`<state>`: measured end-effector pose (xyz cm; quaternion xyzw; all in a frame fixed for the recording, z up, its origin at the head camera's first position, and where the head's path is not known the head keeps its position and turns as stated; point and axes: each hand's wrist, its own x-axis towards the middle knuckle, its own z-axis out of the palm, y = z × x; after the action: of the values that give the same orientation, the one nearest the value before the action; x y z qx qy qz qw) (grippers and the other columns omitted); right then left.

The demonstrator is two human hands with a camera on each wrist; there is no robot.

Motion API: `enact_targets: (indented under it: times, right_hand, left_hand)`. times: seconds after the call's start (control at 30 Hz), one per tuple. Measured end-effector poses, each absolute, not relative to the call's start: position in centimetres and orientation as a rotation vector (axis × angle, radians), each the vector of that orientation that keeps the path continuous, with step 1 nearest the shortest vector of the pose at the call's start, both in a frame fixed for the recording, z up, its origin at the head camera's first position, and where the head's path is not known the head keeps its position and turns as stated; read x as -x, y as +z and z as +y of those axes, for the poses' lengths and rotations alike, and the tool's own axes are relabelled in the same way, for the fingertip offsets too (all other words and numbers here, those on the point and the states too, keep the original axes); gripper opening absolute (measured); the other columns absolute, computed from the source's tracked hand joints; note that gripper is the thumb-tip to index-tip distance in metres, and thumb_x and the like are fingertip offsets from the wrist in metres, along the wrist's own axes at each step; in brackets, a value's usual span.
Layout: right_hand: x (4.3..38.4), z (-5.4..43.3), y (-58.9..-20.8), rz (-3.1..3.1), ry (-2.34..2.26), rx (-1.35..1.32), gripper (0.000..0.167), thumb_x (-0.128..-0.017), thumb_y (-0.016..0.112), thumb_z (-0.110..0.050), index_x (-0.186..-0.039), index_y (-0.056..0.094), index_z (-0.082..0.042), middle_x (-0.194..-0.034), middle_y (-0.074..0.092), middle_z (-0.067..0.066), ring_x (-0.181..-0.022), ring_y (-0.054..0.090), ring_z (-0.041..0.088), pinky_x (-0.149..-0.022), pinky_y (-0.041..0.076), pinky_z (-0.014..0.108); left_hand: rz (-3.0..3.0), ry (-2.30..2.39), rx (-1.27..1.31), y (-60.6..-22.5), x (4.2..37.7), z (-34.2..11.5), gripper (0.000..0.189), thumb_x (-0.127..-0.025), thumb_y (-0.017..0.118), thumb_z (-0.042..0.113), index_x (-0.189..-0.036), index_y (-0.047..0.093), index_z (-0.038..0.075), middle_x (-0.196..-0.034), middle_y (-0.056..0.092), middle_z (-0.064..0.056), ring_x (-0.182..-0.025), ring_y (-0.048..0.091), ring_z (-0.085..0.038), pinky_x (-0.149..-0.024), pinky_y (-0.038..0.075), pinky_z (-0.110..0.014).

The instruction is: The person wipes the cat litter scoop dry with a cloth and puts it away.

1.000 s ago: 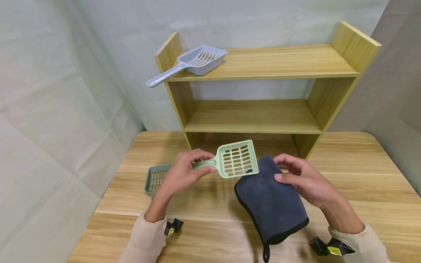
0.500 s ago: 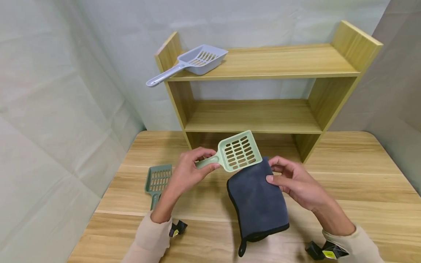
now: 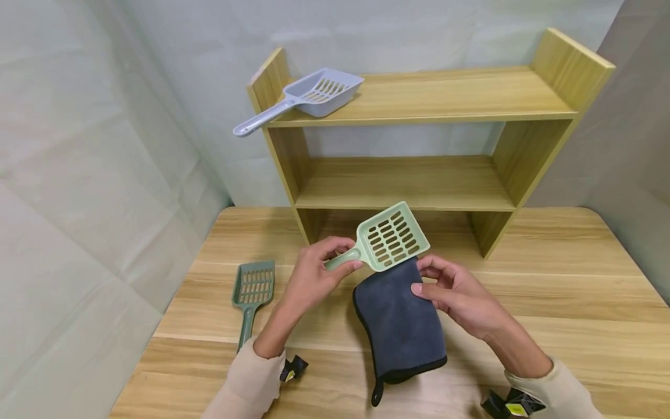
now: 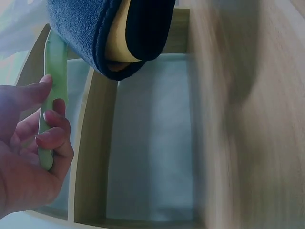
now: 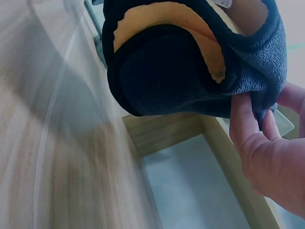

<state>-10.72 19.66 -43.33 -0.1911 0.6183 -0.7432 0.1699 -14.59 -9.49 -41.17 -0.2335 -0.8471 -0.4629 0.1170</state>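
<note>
My left hand (image 3: 320, 273) grips the handle of a light green litter scoop (image 3: 392, 237), its slotted pan tilted up and to the right. In my right hand (image 3: 460, 294) a folded dark grey cloth (image 3: 400, 320) is pinched near its upper corner and hangs over the table. The cloth's top edge meets the lower rim of the scoop's pan in the head view. From the right wrist view the cloth (image 5: 162, 71) shows an orange-yellow inner side between its folds. Fingers and thumb wrap the green handle (image 4: 56, 71) in the left wrist view.
A dark green litter scoop (image 3: 253, 288) lies on the wooden table (image 3: 565, 302) at the left, its handle end behind my sleeve. Behind stands a wooden shelf unit (image 3: 408, 183). On its top board a lavender-grey scoop (image 3: 321, 93) rests with the handle jutting past the left front edge.
The light green scoop has moved up and right, its pan tilting further. The cloth has shifted left along with my right hand. More of the dark green scoop now shows.
</note>
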Motion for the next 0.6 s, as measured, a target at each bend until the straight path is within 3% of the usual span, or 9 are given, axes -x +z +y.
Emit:
enact_targets:
  times: [0.3,0.6]
  right_hand:
    - [10.9,20.2,-42.9,1.704,-2.155,0.612,0.026,-0.105,0.059,0.004,-0.121,0.064,-0.015,-0.109,0.066,-0.006,-0.091,0.066,0.006,-0.075,0.057,0.022]
    - [10.9,20.9,-42.6,1.756,-2.248,0.544,0.031,-0.105,0.059,0.006,-0.123,0.067,-0.018,-0.112,0.067,-0.006,-0.089,0.063,0.006,-0.069,0.053,0.017]
  left_hand:
    - [-2.512,-1.301,0.687,-40.8,14.7,-10.1,0.034,-0.086,0.09,0.009,-0.118,0.078,0.004,-0.105,0.081,-0.009,-0.094,0.073,-0.021,-0.089,0.06,-0.042]
    - [-2.566,-1.309,0.679,-40.2,15.0,-11.3,0.031,-0.088,0.089,0.009,-0.117,0.079,0.004,-0.11,0.081,-0.01,-0.101,0.076,-0.024,-0.095,0.061,-0.049]
